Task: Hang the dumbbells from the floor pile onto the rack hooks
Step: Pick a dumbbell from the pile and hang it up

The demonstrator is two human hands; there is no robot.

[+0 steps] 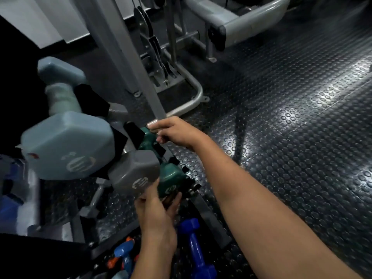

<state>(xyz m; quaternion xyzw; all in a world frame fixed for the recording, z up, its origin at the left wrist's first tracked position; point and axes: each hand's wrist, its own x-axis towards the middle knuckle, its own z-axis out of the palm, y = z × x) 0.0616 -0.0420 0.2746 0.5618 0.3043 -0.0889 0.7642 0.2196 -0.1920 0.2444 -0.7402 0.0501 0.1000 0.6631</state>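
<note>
A green dumbbell [171, 179] lies among the black hooks [133, 130] of the rack, low down beside a grey dumbbell [133, 174]. My right hand [171, 131] curls its fingers round the green dumbbell's far head. My left hand [158, 210] cups its near head from below, thumb against the grey dumbbell. A big light-blue dumbbell [66, 143] hangs higher on the rack. On the floor below lie a dark blue dumbbell [196, 248] and a lighter blue one [124, 251] with orange pieces next to it.
A grey steel post [128, 57] rises just behind the rack. A cable machine base with a curved tube [198, 93] stands beyond it. A small metal hex dumbbell [94, 200] lies under the rack. Studded rubber flooring [291, 148] stretches to the right.
</note>
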